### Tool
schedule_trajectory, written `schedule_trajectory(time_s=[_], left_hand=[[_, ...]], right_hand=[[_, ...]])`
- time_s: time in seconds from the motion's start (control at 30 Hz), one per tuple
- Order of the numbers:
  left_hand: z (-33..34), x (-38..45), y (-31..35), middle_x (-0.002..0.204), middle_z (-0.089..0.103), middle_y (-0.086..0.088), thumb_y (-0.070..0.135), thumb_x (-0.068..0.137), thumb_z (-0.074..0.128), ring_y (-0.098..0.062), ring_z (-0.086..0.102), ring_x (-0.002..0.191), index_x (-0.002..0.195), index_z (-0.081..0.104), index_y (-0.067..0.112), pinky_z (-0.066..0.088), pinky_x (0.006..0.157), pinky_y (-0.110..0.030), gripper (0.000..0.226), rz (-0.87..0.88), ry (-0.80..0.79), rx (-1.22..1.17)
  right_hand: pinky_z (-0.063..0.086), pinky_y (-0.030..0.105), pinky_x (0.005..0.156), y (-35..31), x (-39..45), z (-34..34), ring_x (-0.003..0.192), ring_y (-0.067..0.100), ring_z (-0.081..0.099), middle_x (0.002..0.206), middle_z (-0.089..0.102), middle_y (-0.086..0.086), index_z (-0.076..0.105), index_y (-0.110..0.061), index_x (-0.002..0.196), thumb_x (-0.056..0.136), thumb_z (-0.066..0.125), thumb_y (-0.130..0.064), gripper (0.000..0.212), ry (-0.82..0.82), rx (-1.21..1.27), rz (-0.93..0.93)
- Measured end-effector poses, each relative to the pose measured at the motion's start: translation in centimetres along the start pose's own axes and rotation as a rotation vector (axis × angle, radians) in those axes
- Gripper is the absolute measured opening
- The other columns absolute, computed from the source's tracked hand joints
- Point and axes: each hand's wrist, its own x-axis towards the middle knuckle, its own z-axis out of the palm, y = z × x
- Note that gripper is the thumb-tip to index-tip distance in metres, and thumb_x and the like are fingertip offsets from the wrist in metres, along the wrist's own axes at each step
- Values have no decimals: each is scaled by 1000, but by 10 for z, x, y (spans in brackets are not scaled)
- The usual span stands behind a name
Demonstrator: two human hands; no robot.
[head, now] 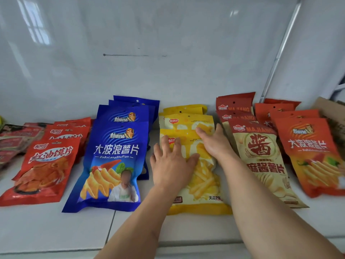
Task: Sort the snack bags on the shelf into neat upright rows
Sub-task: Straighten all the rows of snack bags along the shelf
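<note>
Snack bags lie in overlapping rows on a white shelf (pixel 56 227), leaning back toward the wall. From the left: red bags (pixel 44 171), blue bags (pixel 113 161), yellow bags (pixel 203 186), cream-and-red bags (pixel 261 161), orange bags (pixel 313 154). Both hands rest flat on the yellow row. My left hand (pixel 171 163) presses on the front yellow bag with its fingers spread. My right hand (pixel 212 143) lies with straight fingers across the front bag and the yellow bag behind it (pixel 186 121).
A glossy white wall rises right behind the rows. More flat red packets (pixel 13 139) lie at the far left. A cardboard box (pixel 332 113) stands at the far right. A seam (pixel 110 228) runs through the shelf surface in front of the blue bags.
</note>
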Motion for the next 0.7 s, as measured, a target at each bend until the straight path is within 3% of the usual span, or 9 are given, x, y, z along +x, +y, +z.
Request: schedule_trajectory(time_s=[0.17, 0.37, 0.47, 0.6, 0.7], left_hand=[[-3, 0, 3, 167, 10, -4, 74, 90, 35, -33, 5, 153, 157, 22, 27, 11, 121, -51, 83, 33, 100, 62], [-4, -8, 26, 167, 15, -6, 70, 91, 37, -31, 5, 153, 155, 26, 23, 7, 122, -51, 80, 28, 149, 118], [-4, -15, 49, 166, 15, -7, 66, 93, 39, -32, 4, 153, 155, 28, 22, 7, 122, -50, 76, 53, 218, 140], [3, -24, 96, 165, 16, -7, 56, 95, 48, -28, 7, 153, 155, 29, 18, 12, 122, -44, 73, 113, 195, -105], [18, -27, 142, 162, 23, -5, 48, 96, 55, -23, 19, 150, 153, 31, 15, 23, 116, -34, 70, 83, 66, -431]], right_hand=[[23, 41, 117, -14, -11, -18, 150, 26, 21, 165, 15, 7, 15, -18, 158, 89, 52, -66, 92, 54, -99, -112], [29, 42, 116, -17, -18, -55, 145, 21, 32, 161, 30, 0, 26, -25, 155, 91, 51, -63, 79, -49, -111, -220], [35, 34, 108, -14, -20, -78, 139, 18, 42, 155, 41, 0, 35, -24, 151, 93, 53, -59, 70, -72, -49, -276], [37, 24, 96, 4, -19, -116, 128, 13, 53, 143, 55, -1, 49, -22, 142, 95, 54, -54, 57, 47, 13, -342], [39, 29, 102, 32, -13, -148, 130, 16, 51, 144, 53, 0, 47, -20, 143, 97, 51, -52, 56, 140, 9, -315]])
